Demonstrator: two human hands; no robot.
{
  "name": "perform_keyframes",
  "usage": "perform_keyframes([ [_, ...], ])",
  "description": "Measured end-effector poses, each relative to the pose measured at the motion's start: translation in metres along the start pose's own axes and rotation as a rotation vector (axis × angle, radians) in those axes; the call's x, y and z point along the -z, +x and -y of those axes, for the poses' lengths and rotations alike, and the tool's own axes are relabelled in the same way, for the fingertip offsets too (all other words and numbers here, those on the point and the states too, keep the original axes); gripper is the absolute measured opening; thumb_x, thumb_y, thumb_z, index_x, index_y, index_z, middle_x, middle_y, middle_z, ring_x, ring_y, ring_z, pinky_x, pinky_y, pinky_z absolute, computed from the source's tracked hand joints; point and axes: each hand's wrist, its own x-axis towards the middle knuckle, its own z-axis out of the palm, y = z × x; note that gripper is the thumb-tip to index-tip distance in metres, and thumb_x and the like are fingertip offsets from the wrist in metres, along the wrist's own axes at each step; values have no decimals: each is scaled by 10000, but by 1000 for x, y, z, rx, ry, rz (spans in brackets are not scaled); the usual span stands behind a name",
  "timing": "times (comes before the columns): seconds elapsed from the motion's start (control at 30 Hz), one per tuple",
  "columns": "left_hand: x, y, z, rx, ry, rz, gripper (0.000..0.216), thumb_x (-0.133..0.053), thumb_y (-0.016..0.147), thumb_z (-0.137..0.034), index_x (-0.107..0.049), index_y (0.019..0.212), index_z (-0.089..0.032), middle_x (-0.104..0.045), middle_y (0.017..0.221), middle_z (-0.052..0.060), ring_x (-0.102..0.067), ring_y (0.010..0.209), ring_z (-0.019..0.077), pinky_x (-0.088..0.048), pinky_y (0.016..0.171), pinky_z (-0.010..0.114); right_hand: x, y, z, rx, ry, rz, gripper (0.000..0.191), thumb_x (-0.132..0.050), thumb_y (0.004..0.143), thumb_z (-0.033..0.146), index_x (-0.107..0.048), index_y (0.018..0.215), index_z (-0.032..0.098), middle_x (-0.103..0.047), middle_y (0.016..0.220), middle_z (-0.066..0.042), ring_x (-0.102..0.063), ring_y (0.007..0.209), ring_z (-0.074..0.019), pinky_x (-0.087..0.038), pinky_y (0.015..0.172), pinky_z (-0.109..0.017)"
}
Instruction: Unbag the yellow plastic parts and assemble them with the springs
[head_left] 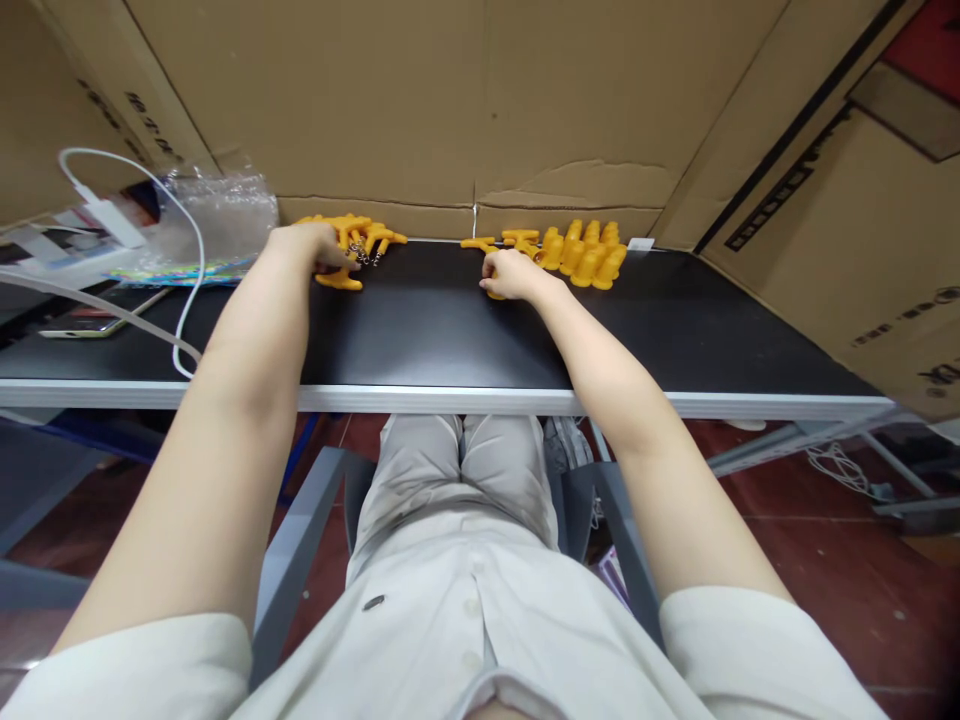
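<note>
Both grips closed: left hand (313,246) on chained pieces (358,243), right hand (511,273) on 1 yellow part (495,293); tangled chains could drag neighbours along.

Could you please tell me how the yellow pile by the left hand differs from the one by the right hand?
The left pile is a jumble of T-shaped pieces, some with chains; the right group is mostly pegs in neat rows. The left hand lies on the left pile; the right hand touches the right group's edge. Both are yellow, on the black table.
</note>
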Motion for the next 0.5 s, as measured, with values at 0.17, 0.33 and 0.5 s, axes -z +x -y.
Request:
perform_keyframes([
  [0.17, -20, 10, 38, -83, -246, 114, 253, -678, 1057, -350, -619, 866, -194, -523, 617, -65, -550, 642, 144, -573, 769, 287, 1, 0, 0, -9, 2, 3, 300, -674, 1085, 197, -825, 1331, 117, -805, 1430, -168, -734, 1407, -350, -571, 1221, -445],
  [0.33, -14, 8, 36, -72, -225, 57, 334, -717, 1021, -205, -586, 713, -200, -519, 526, -68, -538, 613, 129, -642, 847, 319, 0, 1, -1, -10, 13, -4, 294, -673, 1082, 211, -834, 1319, 147, -816, 1414, -149, -755, 1379, -331, -583, 1200, -418],
  [0.5, 17, -16, 19, -52, -169, -172, 204, -784, 1013, -246, -743, 832, -162, -731, 855, 21, -635, 861, 171, -607, 1149, 408, 0, 0, -1, -7, -2, -1, 298, -652, 1085, 216, -836, 1311, 155, -818, 1406, -149, -749, 1380, -340, -577, 1206, -442],
])
